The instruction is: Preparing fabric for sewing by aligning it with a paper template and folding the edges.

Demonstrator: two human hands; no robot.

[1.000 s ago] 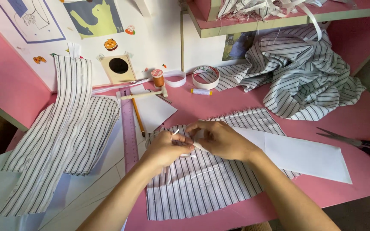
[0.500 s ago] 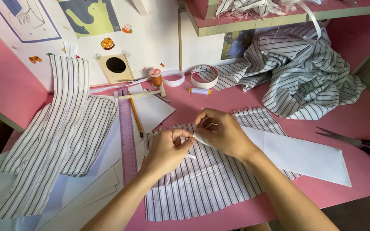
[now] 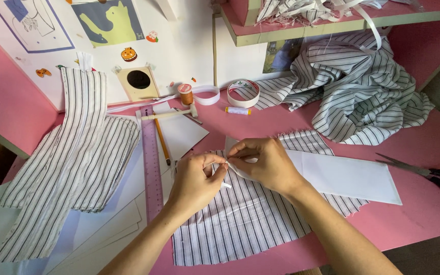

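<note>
Head view: the left hand (image 3: 194, 183) and right hand (image 3: 263, 165) meet over the striped cloth (image 3: 245, 219) on the pink counter (image 3: 423, 219). Both grips pinch a small white strip (image 3: 232, 168) tight between them. The strip runs sideways, hand to hand.

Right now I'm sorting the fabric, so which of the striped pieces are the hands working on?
The flat striped piece at the front edge, under both hands. The long strips lie at left; the crumpled heap sits at back right.
</note>
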